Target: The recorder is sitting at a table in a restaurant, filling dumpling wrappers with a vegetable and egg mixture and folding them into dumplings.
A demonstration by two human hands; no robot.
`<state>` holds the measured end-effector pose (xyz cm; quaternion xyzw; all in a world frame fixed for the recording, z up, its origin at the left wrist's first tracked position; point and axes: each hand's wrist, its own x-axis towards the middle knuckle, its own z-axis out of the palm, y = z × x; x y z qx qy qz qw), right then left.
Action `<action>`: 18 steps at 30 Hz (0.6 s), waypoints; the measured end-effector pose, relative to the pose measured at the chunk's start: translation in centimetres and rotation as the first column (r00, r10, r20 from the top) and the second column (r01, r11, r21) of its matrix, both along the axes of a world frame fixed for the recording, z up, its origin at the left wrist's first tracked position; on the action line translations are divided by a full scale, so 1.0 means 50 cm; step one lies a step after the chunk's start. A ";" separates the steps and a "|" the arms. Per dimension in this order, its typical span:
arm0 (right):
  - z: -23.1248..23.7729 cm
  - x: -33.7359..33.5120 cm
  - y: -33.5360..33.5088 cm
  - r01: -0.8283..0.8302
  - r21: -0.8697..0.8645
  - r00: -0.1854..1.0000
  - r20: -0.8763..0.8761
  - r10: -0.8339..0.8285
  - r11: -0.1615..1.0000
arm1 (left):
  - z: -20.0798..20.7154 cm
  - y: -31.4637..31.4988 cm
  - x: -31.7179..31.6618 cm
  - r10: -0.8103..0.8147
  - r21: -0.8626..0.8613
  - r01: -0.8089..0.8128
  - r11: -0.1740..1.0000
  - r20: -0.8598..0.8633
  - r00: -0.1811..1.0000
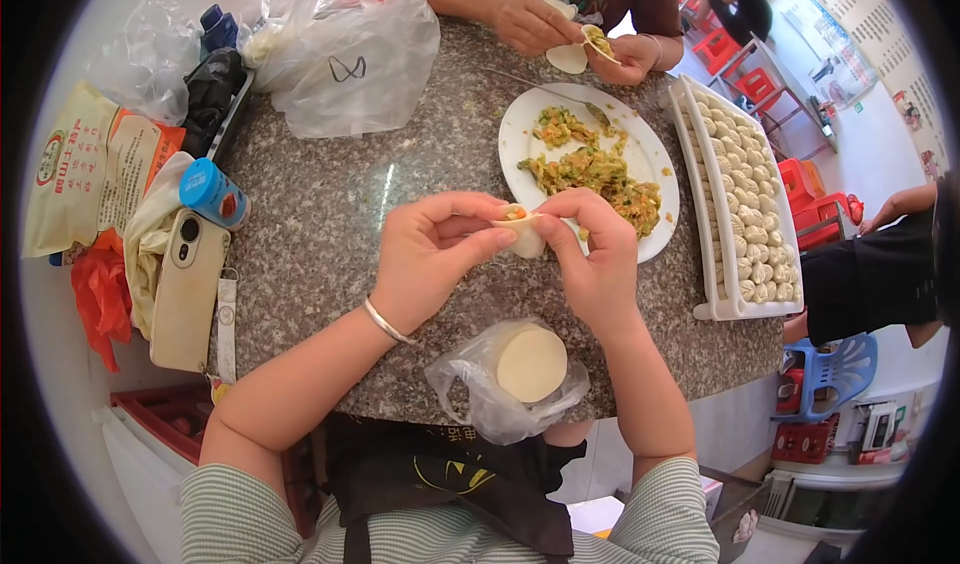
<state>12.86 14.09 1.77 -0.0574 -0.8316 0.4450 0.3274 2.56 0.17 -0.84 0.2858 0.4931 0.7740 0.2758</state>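
Observation:
Between my two hands, above the granite table (330,179), is a half-folded dumpling (527,238) with bits of filling showing at its top. My left hand (430,254) pinches its left edge between thumb and fingers, a silver bangle on that wrist. The right edge is pinched by my right hand (597,259). Just beyond them sits a white oval plate (515,159) of chopped filling (600,174), a spoon (597,114) lying across its far rim. Close to me, a stack of round wrappers (531,364) rests in a clear plastic bag (465,374).
A white tray (705,224) with rows of finished dumplings stands at the right table edge. Across the table, another person's hands (535,26) hold a filled wrapper (600,44). Leftward are a large plastic bag (340,54), a blue-lidded canister (213,194) and a phone (188,289).

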 end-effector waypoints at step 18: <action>0.001 0.002 0.001 -0.042 0.043 0.998 0.041 0.040 0.998 | 0.000 0.001 0.001 -0.039 -0.025 0.038 0.999 -0.030 0.999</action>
